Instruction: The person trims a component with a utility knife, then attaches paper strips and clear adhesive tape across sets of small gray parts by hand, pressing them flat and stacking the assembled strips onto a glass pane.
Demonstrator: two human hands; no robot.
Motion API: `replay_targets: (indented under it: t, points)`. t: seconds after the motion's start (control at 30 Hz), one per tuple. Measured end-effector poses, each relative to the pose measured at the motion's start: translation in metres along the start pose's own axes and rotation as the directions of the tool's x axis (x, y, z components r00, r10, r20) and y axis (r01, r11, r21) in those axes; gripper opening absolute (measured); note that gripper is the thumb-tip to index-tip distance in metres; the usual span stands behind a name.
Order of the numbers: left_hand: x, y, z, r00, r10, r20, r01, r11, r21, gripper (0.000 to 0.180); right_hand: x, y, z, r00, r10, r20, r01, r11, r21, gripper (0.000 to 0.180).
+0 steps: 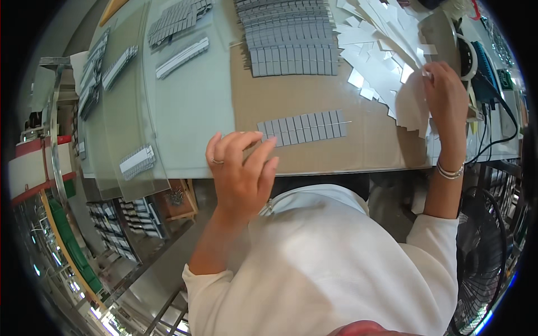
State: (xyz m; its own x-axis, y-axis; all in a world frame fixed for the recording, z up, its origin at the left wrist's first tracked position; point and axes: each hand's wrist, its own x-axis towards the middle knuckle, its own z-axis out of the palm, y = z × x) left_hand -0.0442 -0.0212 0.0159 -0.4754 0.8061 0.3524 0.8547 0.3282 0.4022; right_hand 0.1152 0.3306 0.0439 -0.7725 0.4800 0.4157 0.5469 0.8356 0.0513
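Note:
A strip of grey rectangular pieces [305,129] in a row lies on brown cardboard in front of me, a thin pale line running along it and sticking out at its right end. My left hand [241,171], with a ring on one finger, hovers at the strip's left end, its fingers slightly bent and apart; whether the fingertips touch it I cannot tell. At the far right, my right hand [446,98] has its fingers pinched together at a long white strip [412,55] on the heap of white paper scraps [367,53]. A beige sheet [412,101] hangs beside that hand.
Many rows of grey pieces [291,50] are stacked at the back of the cardboard [358,154]. Small bundles [137,162] lie on the glass sheets [196,112] at left. A black cable [513,126] runs along the right side; a fan [482,252] stands below.

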Motion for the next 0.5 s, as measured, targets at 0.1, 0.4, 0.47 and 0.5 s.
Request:
replay_targets:
  t: [0.1,0.4,0.47,0.5]
  points:
    - [0.002,0.015,0.003,0.993,0.023,0.119,-0.042,0.987,0.152,0.041,-0.003,0.0,-0.013,0.995,0.028,-0.091,-0.01,0.981,0.196,0.008]
    - [0.005,0.015,0.008,0.971,0.151,0.183,-0.16,0.987,0.033,0.041,-0.082,-0.034,-0.067,0.939,0.268,0.214,-0.299,0.336,0.893,0.019]
    - [-0.006,0.004,0.01,0.992,0.123,-0.012,-0.122,0.991,0.056,0.041,-0.089,-0.038,-0.07,0.976,0.07,0.206,-0.217,0.387,0.896,0.012]
    - [-0.01,0.001,0.008,0.994,0.084,-0.066,-0.08,0.995,0.066,0.037,-0.091,-0.044,-0.068,0.983,-0.021,0.184,-0.164,0.371,0.914,0.012]
